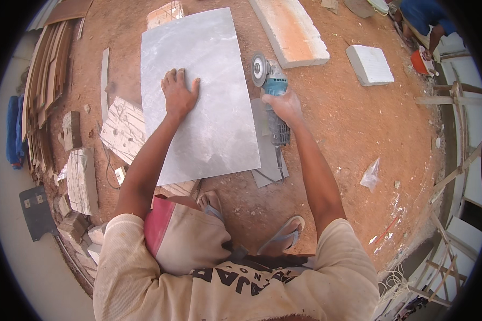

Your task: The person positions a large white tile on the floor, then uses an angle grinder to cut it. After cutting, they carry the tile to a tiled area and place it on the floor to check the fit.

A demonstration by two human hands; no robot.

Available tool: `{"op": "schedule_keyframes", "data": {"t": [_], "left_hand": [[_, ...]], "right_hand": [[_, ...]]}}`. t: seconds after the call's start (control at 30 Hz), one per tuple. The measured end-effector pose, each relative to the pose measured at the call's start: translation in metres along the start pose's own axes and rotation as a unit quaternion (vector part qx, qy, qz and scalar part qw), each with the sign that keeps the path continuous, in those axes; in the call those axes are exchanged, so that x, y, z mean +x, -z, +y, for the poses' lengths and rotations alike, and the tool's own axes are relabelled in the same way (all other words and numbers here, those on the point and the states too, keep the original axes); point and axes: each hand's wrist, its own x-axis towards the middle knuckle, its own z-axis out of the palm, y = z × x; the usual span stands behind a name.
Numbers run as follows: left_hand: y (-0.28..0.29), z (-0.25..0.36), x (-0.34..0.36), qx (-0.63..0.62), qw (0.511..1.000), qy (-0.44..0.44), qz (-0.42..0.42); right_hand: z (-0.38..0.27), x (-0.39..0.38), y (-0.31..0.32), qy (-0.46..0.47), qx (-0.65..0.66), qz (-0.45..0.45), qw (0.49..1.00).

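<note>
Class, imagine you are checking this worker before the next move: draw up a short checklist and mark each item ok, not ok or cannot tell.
1. Grey slab steadied: ok, the left hand lies spread on top.
2. Grinder gripped: ok, the right hand is around its body.
3. Disc clear of the slab: ok, a narrow gap shows beside the right edge.
4. Disc stopped: cannot tell from a still picture.
5. Hands gloved: not ok, both are bare.
6. Feet covered: not ok, open sandals are worn.
</note>
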Motion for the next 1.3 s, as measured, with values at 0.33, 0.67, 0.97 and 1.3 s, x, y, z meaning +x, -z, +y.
{"op": "schedule_keyframes", "data": {"t": [0.33,0.67,0.97,1.3], "left_hand": [[0.039,0.081,-0.090,-0.225,0.951,-0.196,-0.081],[0.048,0.164,-0.206,-0.288,0.764,-0.325,-0.476],[0.172,0.087,-0.162,-0.424,0.757,0.024,-0.497],[0.235,-0.038,-0.001,-0.172,0.984,0.034,-0.016]], "right_hand": [[-0.016,-0.079,0.101,0.069,0.126,0.067,0.987],[-0.087,-0.135,0.179,0.104,0.320,0.066,0.939],[-0.130,-0.145,0.250,0.136,0.264,0.108,0.949],[-0.139,-0.141,0.251,0.056,0.167,0.122,0.977]]}}
